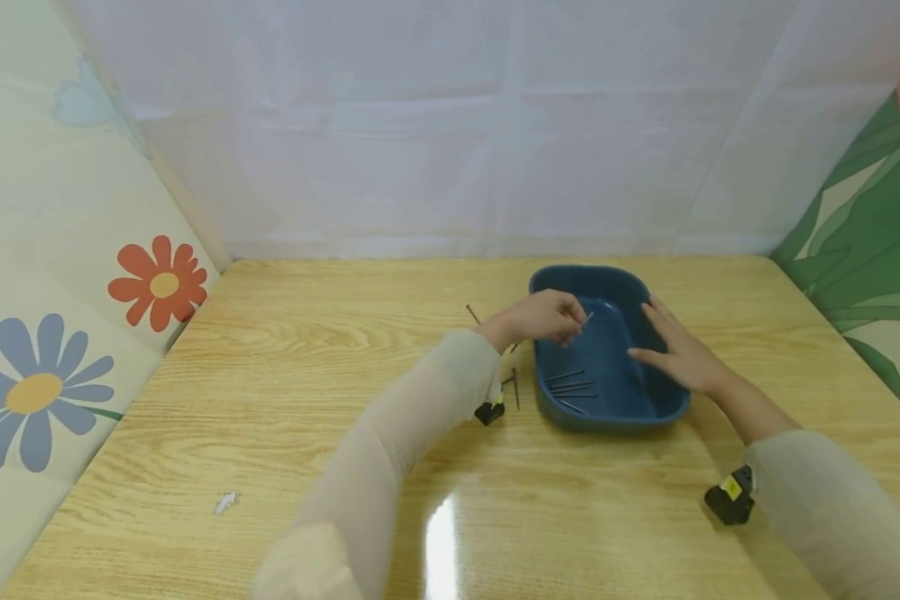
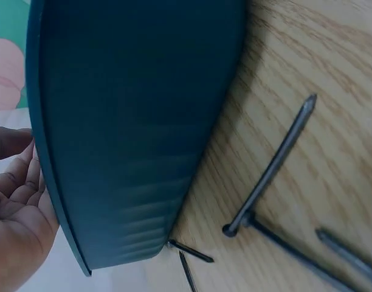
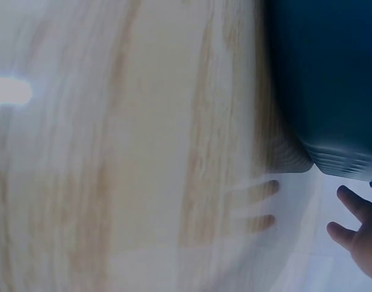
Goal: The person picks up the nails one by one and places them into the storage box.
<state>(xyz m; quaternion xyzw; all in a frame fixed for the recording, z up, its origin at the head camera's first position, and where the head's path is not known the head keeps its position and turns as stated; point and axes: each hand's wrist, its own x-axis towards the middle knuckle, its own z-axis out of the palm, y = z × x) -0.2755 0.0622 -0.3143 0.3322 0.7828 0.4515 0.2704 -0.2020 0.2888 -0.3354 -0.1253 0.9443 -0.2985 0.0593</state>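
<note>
A dark blue plastic bin (image 1: 607, 423) stands on the table with several nails (image 1: 570, 396) lying in its near left corner. Over the bin's left rim reaches my left hand (image 1: 546, 317), pinching a nail (image 1: 587, 320) between fingertips and thumb above the bin's inside. At the right rim is my right hand (image 1: 678, 357), fingers spread and straight, with the thumb over the inner side. More nails (image 1: 516, 390) lie on the table just left of the bin, partly under my left forearm; the left wrist view shows one nail (image 2: 274, 167) up close, crossing near another.
The wood-grain table (image 1: 307, 333) ends at a white cloth backdrop (image 1: 390, 150). Flower-printed panels (image 1: 45, 392) flank both sides. A small white patch (image 1: 226, 502) shows on the tabletop at the front left. Black wrist cameras (image 1: 731, 497) hang below both sleeves.
</note>
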